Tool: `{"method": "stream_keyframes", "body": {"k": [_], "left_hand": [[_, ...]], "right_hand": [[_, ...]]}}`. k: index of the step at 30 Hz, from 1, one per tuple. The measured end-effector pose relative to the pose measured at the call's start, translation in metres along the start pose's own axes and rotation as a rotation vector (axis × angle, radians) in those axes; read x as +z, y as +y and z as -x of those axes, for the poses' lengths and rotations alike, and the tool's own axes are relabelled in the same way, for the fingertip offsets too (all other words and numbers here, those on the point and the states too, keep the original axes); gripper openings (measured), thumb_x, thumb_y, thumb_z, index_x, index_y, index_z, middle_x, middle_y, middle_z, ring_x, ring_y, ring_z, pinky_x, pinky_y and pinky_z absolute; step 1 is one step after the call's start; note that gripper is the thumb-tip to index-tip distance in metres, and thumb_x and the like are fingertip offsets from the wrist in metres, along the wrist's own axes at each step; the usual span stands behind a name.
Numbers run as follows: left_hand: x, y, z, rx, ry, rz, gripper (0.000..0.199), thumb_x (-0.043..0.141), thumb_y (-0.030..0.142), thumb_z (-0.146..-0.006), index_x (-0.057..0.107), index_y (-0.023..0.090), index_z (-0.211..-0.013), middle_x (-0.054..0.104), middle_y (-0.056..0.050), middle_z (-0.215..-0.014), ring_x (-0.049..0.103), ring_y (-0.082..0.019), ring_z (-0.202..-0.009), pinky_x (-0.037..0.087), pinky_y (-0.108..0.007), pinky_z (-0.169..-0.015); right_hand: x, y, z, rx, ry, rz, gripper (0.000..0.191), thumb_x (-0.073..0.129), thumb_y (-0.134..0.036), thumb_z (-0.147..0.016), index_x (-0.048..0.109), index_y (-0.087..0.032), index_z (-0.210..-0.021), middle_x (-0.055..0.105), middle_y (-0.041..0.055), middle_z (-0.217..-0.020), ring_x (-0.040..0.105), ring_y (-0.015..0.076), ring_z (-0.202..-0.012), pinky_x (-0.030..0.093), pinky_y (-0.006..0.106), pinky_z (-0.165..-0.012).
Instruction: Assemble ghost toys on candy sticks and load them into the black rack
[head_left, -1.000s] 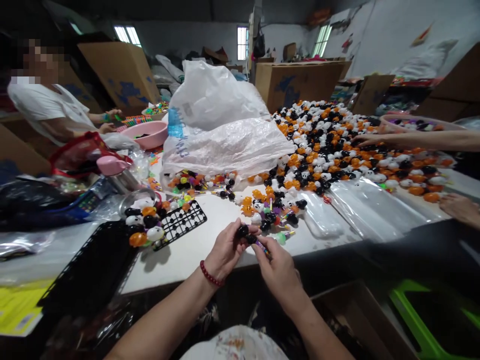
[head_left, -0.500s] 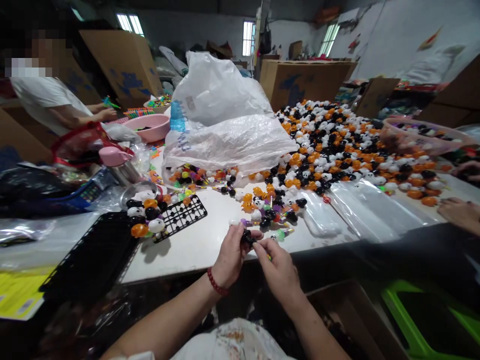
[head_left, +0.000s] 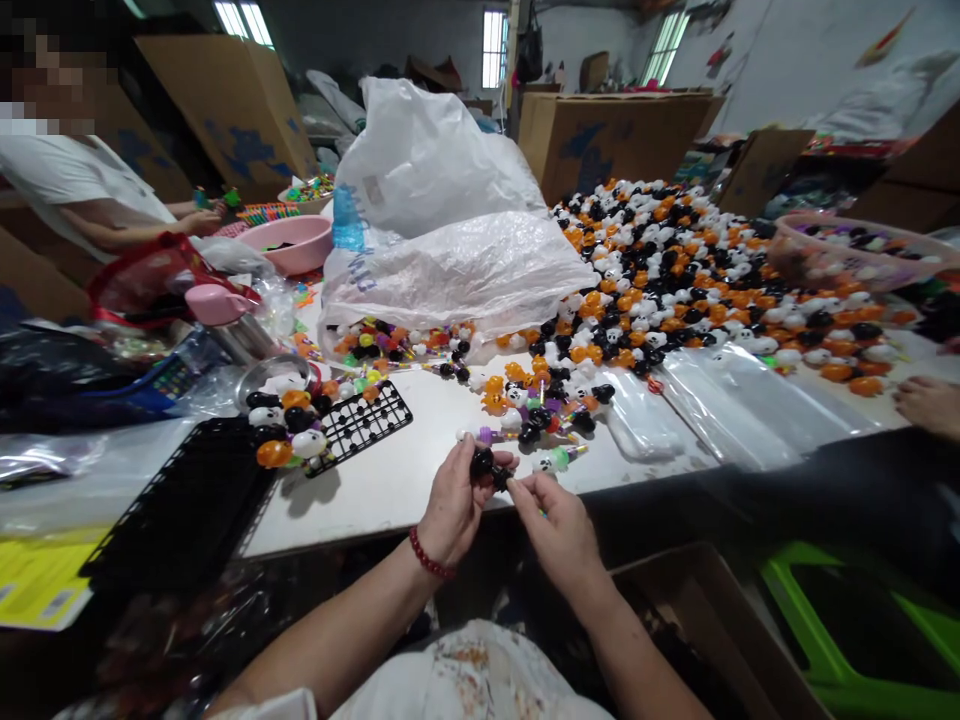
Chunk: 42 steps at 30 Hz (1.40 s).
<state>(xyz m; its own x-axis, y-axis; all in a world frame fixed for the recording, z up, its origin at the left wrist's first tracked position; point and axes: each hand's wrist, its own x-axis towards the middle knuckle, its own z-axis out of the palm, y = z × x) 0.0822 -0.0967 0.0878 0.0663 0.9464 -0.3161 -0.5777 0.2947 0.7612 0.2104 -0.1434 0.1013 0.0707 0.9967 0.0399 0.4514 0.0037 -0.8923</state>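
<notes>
My left hand (head_left: 452, 505), with a red bead bracelet at its wrist, is closed around a glossy black plastic topper (head_left: 483, 463) just over the table's front edge. My right hand (head_left: 561, 530) pinches the near end of the same piece; a small bit of green and yellow shows by its fingers, too small to name. Just beyond the hands lies a pencil with a white-and-green skull topper (head_left: 553, 460). Behind it is a loose cluster of purple, black, white and orange toppers (head_left: 531, 425). A black grid rack (head_left: 379, 415) stands to the left, with several toppers (head_left: 294, 425) at its left end.
A large heap of orange, white and black toppers (head_left: 660, 290) covers the right back. Clear plastic bags (head_left: 739, 400) lie before it. A white sack (head_left: 450, 240), a pink basin (head_left: 292, 245) and a black tray (head_left: 180, 500) are around. A co-worker's hand (head_left: 930, 402) rests at far right.
The black topper shows more fully between my hands, its round end now visible in my left fingers. The whole view has shifted slightly. The person at left has moved their hands a little.
</notes>
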Motion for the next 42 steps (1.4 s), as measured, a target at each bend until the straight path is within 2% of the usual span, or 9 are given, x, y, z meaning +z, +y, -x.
{"method": "stream_keyframes", "body": {"k": [9, 16, 24, 28, 32, 34, 37, 39, 42], "left_hand": [[-0.002, -0.003, 0.009, 0.120, -0.044, -0.136, 0.039, 0.056, 0.056, -0.089, 0.054, 0.018, -0.095, 0.072, -0.006, -0.088, 0.070, -0.020, -0.086, 0.052, -0.029, -0.073], [-0.002, -0.006, 0.010, 0.043, -0.043, -0.193, 0.042, 0.054, 0.061, -0.088, 0.051, 0.019, -0.095, 0.070, -0.006, -0.084, 0.068, -0.018, -0.080, 0.050, -0.027, -0.070], [-0.008, -0.025, 0.016, 0.171, 0.038, -0.384, 0.038, 0.055, 0.057, -0.089, 0.054, 0.020, -0.082, 0.054, 0.000, -0.076, 0.053, -0.015, -0.073, 0.048, -0.027, -0.070], [-0.009, -0.022, 0.011, 0.151, 0.012, -0.269, 0.037, 0.058, 0.057, -0.087, 0.057, 0.020, -0.089, 0.058, -0.002, -0.083, 0.056, -0.015, -0.078, 0.049, -0.028, -0.075], [-0.015, -0.004, -0.020, 0.128, -0.014, -0.186, 0.048, 0.048, 0.064, -0.089, 0.057, 0.019, -0.103, 0.067, -0.010, -0.098, 0.064, -0.020, -0.088, 0.052, -0.034, -0.078], [-0.022, 0.009, -0.047, 0.208, 0.047, -0.371, 0.041, 0.050, 0.059, -0.090, 0.056, 0.019, -0.099, 0.069, -0.011, -0.095, 0.064, -0.020, -0.082, 0.051, -0.034, -0.072], [-0.030, 0.025, -0.095, 0.435, 0.071, -0.826, 0.017, 0.054, 0.034, -0.089, 0.059, 0.020, -0.096, 0.068, -0.009, -0.097, 0.062, -0.020, -0.086, 0.050, -0.035, -0.078], [-0.029, 0.033, -0.125, 0.529, 0.033, -0.980, 0.018, 0.059, 0.017, -0.080, 0.063, 0.020, -0.097, 0.066, -0.008, -0.105, 0.059, -0.021, -0.097, 0.046, -0.036, -0.091], [-0.021, 0.036, -0.159, 0.559, -0.025, -1.075, 0.031, 0.066, 0.006, -0.068, 0.066, 0.022, -0.094, 0.063, -0.007, -0.108, 0.055, -0.022, -0.105, 0.040, -0.034, -0.100]], "right_hand": [[0.001, -0.007, 0.003, 0.030, -0.014, -0.014, 0.038, 0.052, -0.049, -0.091, 0.060, -0.018, -0.071, 0.050, -0.0042, -0.056, 0.043, 0.0108, -0.054, 0.031, 0.022, -0.052], [0.005, -0.001, 0.001, 0.141, -0.105, -0.216, 0.038, 0.052, -0.052, -0.090, 0.055, -0.020, -0.070, 0.043, -0.0064, -0.053, 0.036, 0.0097, -0.049, 0.030, 0.022, -0.049], [0.025, 0.013, -0.002, -0.005, -0.082, -0.182, 0.034, 0.051, -0.047, -0.092, 0.058, -0.019, -0.075, 0.060, 0.0006, -0.070, 0.052, 0.0145, -0.066, 0.041, 0.024, -0.062], [0.030, 0.022, -0.015, -0.042, -0.123, -0.202, 0.036, 0.048, -0.049, -0.093, 0.058, -0.018, -0.078, 0.060, 0.0001, -0.071, 0.052, 0.0140, -0.065, 0.042, 0.024, -0.061], [-0.003, 0.033, -0.052, -0.041, 0.053, -0.124, 0.044, 0.040, -0.056, -0.095, 0.063, -0.018, -0.091, 0.059, 0.0006, -0.069, 0.054, 0.0158, -0.062, 0.044, 0.026, -0.057], [-0.027, 0.039, -0.076, -0.136, 0.249, 0.062, 0.048, 0.040, -0.057, -0.094, 0.065, -0.017, -0.104, 0.066, 0.0091, -0.089, 0.061, 0.0224, -0.082, 0.051, 0.034, -0.073], [-0.048, 0.047, -0.102, -0.312, 0.482, 0.394, 0.052, 0.044, -0.053, -0.092, 0.063, -0.011, -0.118, 0.057, 0.0228, -0.124, 0.050, 0.0346, -0.120, 0.042, 0.053, -0.100], [-0.045, 0.051, -0.104, -0.368, 0.487, 0.483, 0.049, 0.045, -0.047, -0.094, 0.061, -0.010, -0.121, 0.052, 0.0244, -0.130, 0.045, 0.0359, -0.126, 0.039, 0.056, -0.104], [-0.018, 0.053, -0.088, -0.440, 0.359, 0.441, 0.038, 0.046, -0.036, -0.096, 0.061, -0.014, -0.122, 0.053, 0.0205, -0.128, 0.049, 0.0319, -0.123, 0.045, 0.052, -0.103]]}}
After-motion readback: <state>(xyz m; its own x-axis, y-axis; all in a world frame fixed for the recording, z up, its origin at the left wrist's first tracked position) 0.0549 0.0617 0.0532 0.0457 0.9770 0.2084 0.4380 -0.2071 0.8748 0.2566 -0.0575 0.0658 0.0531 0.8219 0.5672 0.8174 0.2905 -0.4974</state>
